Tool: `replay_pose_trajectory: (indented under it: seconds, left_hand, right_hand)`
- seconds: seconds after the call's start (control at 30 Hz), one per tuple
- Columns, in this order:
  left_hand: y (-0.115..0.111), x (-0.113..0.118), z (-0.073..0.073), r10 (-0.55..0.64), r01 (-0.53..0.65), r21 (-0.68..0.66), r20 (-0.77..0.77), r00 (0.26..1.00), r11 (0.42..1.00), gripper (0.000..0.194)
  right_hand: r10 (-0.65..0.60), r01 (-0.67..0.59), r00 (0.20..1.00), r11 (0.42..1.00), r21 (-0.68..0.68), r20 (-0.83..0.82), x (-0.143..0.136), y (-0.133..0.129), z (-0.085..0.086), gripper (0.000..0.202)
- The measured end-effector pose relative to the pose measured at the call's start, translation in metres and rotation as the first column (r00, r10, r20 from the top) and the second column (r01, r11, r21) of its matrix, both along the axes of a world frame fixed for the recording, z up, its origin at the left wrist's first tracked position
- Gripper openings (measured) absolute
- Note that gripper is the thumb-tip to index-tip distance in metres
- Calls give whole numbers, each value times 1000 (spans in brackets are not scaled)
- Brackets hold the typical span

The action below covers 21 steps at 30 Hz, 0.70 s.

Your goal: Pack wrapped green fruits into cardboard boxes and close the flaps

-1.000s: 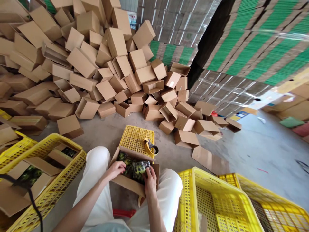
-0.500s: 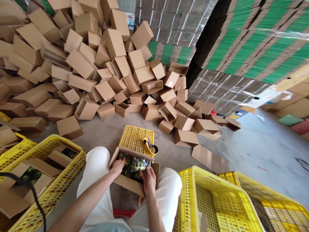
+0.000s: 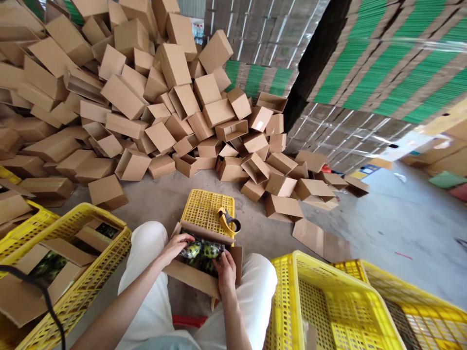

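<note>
An open cardboard box rests between my knees, against a yellow crate. Inside it lie clear-wrapped packets with green-and-black contents. My left hand is at the box's left side, its fingers bent over the left packet. At the right side, my right hand has its fingertips on the end of another packet. The undersides of both packets are hidden. A yellow tape dispenser lies on the upturned yellow crate just beyond the box.
Yellow crates stand on my left and right; the left one holds filled boxes. A large heap of empty cartons spreads across the floor ahead. Strapped cardboard stacks rise at the back right. A black cable hangs at lower left.
My left hand has lifted slightly, and the left packet now shows clearly under its fingers. The right packet sits a little lower and flatter. The view has shifted slightly.
</note>
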<state>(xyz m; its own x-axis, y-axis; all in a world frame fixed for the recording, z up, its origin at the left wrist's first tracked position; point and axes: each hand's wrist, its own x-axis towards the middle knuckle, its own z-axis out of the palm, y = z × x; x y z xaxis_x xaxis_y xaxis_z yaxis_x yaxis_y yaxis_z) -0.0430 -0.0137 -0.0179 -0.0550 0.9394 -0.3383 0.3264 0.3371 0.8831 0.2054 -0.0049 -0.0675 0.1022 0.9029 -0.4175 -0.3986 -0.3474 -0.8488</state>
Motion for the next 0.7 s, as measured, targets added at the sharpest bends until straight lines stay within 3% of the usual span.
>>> replay_pose_trajectory:
  seconds: [0.07, 0.13, 0.27, 0.37, 0.53, 0.6, 0.7]
  left_hand:
    - [-7, 1, 3, 85, -88, 8, 187, 979, 996, 44]
    - [-12, 3, 5, 131, -132, -15, 265, 955, 991, 45]
    - [-17, 10, 11, 176, -176, -29, 297, 939, 984, 44]
    - [-18, 19, 15, 149, -162, 15, 312, 938, 987, 39]
    - [-16, 41, 17, 91, -109, 45, 297, 951, 993, 37]
    - [-15, 48, 17, 115, -136, 41, 331, 937, 990, 43]
    - [-20, 53, 16, 176, -179, -32, 411, 895, 983, 52]
  right_hand:
    - [32, -32, 999, 999, -1, -23, 0, -2, 7, 51]
    - [118, -117, 990, 993, 14, -80, 1, -4, 18, 51]
    - [319, -307, 923, 948, 87, -214, -1, -10, 40, 54]
    - [372, -360, 918, 927, 109, -138, -5, -14, 49, 58]
    - [502, -493, 865, 847, 201, 4, -10, -19, 43, 59]
    - [474, -468, 880, 861, 198, 20, -9, -18, 36, 52]
    - [333, -327, 943, 927, 184, 1, -5, -16, 26, 44]
